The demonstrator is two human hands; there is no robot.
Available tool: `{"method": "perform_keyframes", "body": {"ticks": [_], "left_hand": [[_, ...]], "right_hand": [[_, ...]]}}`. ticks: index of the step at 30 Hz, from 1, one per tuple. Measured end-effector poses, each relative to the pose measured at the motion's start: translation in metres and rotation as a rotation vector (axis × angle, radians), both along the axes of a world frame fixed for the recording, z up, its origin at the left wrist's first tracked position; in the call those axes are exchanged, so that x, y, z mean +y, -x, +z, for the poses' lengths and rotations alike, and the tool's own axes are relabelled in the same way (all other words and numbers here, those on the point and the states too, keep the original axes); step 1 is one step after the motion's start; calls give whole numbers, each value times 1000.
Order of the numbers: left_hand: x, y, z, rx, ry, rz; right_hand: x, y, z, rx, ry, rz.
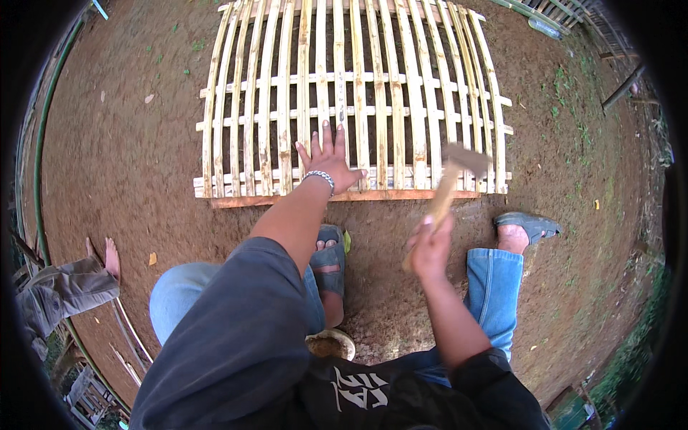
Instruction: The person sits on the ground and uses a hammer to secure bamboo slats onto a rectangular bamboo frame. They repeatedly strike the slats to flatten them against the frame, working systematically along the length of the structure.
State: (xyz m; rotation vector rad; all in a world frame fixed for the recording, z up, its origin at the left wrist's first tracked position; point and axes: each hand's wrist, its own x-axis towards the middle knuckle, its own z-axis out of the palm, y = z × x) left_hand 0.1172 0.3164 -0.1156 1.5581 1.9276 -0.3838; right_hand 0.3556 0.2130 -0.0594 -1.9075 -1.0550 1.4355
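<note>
The grip of the right hand [430, 247] is closed low on the hammer [444, 192], presumably so its blurred head is left free at the near right corner of the slatted panel [360, 111]. The left hand [330, 165] is spread open on the panel's near middle, apparently so the slats are steadied. The panel is laid over soil [136, 165], with a reddish board [401, 194] under its near edge.

The hammer [445, 190] is blurred, the slatted panel [360, 111] cut off above.
</note>
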Motion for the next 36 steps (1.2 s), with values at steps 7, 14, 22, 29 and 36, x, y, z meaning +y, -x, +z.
{"method": "perform_keyframes", "body": {"ticks": [7, 14, 22, 29, 36], "left_hand": [[-3, 0, -1, 14, 4, -6], [-2, 2, -2, 7, -3, -3], [-2, -4, 5, -37, -12, 15], [-2, -1, -5, 21, -43, -13], [-6, 3, -6, 4, -12, -4]], "right_hand": [[-9, 6, -9, 1, 4, 17], [-36, 0, -46, -464, -83, 480], [-35, 5, -43, -435, -142, 285], [-24, 3, -19, -320, -109, 168], [-8, 4, -14, -466, 25, 467]]}}
